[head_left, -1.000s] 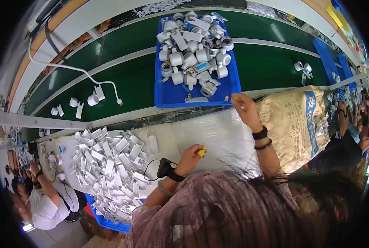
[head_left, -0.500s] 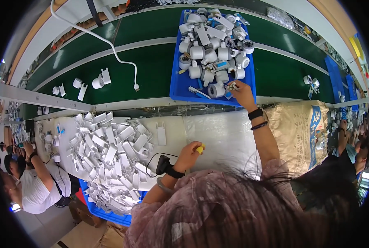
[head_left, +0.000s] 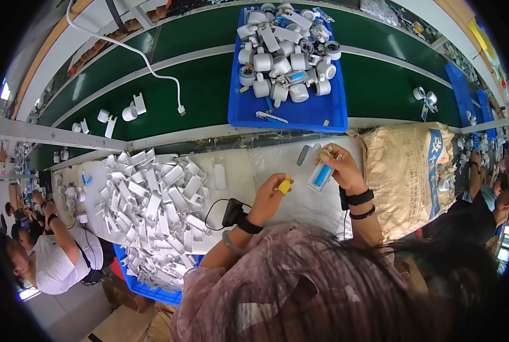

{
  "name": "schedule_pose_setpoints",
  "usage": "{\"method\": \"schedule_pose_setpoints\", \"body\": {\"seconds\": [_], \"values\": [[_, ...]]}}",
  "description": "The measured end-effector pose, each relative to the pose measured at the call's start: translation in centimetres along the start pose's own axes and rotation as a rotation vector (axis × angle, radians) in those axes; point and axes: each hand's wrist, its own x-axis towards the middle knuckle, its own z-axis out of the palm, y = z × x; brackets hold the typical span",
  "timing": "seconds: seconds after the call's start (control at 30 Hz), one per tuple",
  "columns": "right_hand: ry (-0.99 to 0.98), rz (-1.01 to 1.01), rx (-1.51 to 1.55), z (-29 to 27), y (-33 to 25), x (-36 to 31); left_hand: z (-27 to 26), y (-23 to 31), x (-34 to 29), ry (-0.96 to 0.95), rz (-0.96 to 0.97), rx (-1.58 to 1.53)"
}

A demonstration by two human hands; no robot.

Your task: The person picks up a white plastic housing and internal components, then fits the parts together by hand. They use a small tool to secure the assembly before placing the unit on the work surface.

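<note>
My right hand grips an open white casing with a blue cylinder, like a battery, inside it. Beside its fingers is a grey-faced part; I cannot tell whether it is joined to the casing. Yellow covers sit on fingertips of my left hand, which is held near the casing but apart from it. Its fingers are curled together, and nothing shows in them. Both hands are over the pale work surface. Dark bands circle both wrists, and a black box is strapped near the left one.
Beyond the hands, a blue tray holds many white round-headed units. To the left lies a big heap of white plastic covers, spilling toward a blue bin. A brown paper sack lies right. A white cable hangs over the green belt.
My right hand has drawn back from the blue tray toward me, bringing the casing with the blue cylinder over the work surface. My left hand has moved slightly right and up.
</note>
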Motion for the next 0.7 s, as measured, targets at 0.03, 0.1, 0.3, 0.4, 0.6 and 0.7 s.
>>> {"method": "schedule_pose_setpoints", "body": {"seconds": [0.03,0.1,0.3,0.4,0.6,0.7], "values": [[-0.016,-0.006,0.013,0.1,0.9,-0.4,0.6,0.1,0.1,0.004,-0.007,0.004],[-0.065,0.047,0.016,0.6,1.9,-1.1,1.5,0.1,0.1,0.223,0.183,0.216],[-0.026,0.196,0.044,3.2,4.9,-2.8,0.3,-0.8,-0.4,-0.027,0.148,0.201],[-0.051,0.218,-0.118,3.8,6.8,-3.7,1.1,0.4,-1.3,-0.07,0.054,0.57],[-0.196,0.218,-0.256,3.7,6.9,-4.1,0.1,0.8,-2.5,-0.12,-0.074,0.85],[-0.25,-0.203,-0.539,1.8,6.3,-2.4,-0.6,2.2,-2.0,-0.34,-0.057,0.775]]}}
